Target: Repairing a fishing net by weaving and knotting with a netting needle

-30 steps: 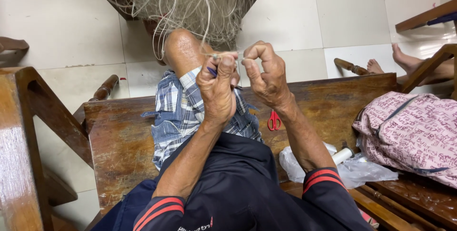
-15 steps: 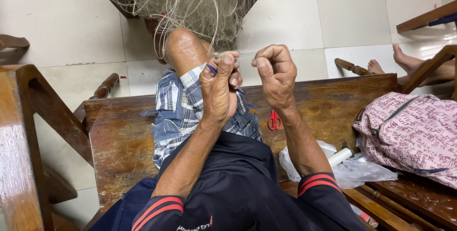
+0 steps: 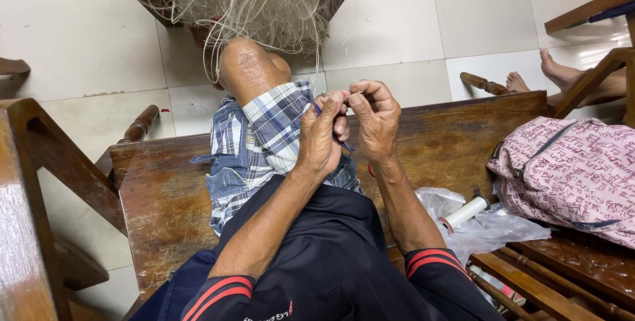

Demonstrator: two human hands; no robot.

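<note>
Closer together than a second ago: left hand (image 3: pixel 322 137) and right hand (image 3: pixel 376 121) no longer apart with a gap of line between them, now fingertip to fingertip just in front of the raised knee (image 3: pixel 248 69). Both a little lower too, down from the level of the kneecap to just over the plaid shorts (image 3: pixel 258 142). Judging from that, less a matter of drawing the strand out now, more of pinching and working it at one spot. Left hand curled narrow around a slim blue needle (image 3: pixel 345 147), one end poking out above the fingers, the other below the palm. Right hand also closed narrow, thumb and forefinger nipped together on something too fine to make out, probably a pale strand. Fishing net (image 3: pixel 251 0) heaped above and beyond the knee, well above both hands, loose loops of it trailing down toward the fingertips; exact point of contact not to be seen. Red-handled scissors, plain on the seat before, now almost wholly hidden behind the right wrist. Around all this: dark wooden bench (image 3: pixel 165 188) underneath, white spool (image 3: pixel 465 212) on a clear plastic bag (image 3: pixel 503 231) near the right elbow, pink patterned backpack (image 3: pixel 572 172) further right, another person's bare foot (image 3: pixel 562 73) on the tiles beyond.
</note>
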